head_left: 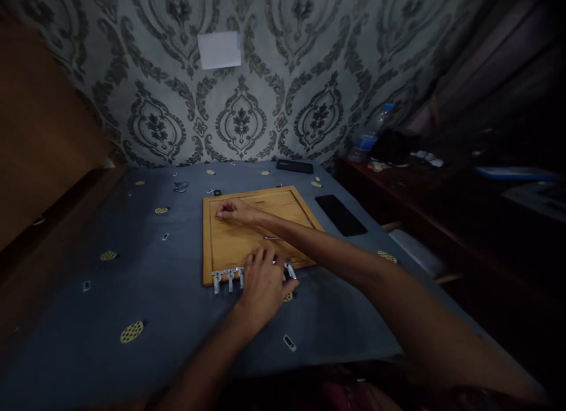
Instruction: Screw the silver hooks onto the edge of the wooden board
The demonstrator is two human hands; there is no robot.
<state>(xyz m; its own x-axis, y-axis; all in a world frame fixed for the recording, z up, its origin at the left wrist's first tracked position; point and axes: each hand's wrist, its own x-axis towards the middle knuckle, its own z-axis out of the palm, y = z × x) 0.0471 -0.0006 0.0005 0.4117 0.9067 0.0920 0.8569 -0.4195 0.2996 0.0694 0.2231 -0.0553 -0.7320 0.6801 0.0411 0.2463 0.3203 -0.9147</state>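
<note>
A yellowish wooden board (206, 240) with a darker groove near its border lies on the blue cloth. Along its near edge runs a row of silver metal hooks or clips (230, 279). My left hand (264, 284) rests over the middle of this row, fingers spread onto the board, hiding some of the metal pieces. My right hand (236, 211) reaches across to the board's far left part with its fingers pinched together. Whatever is between those fingertips is too small or hidden to make out. On the board, under my right forearm, lies a thin metal piece (272, 238).
Right of the board lies a black phone (340, 215); a dark oblong case (295, 166) sits at the back. Small silvery items (180, 187) lie back left. A plastic bottle (371, 134) stands on the dark side furniture. Patterned wall behind, brown wooden panel (44, 128) at left.
</note>
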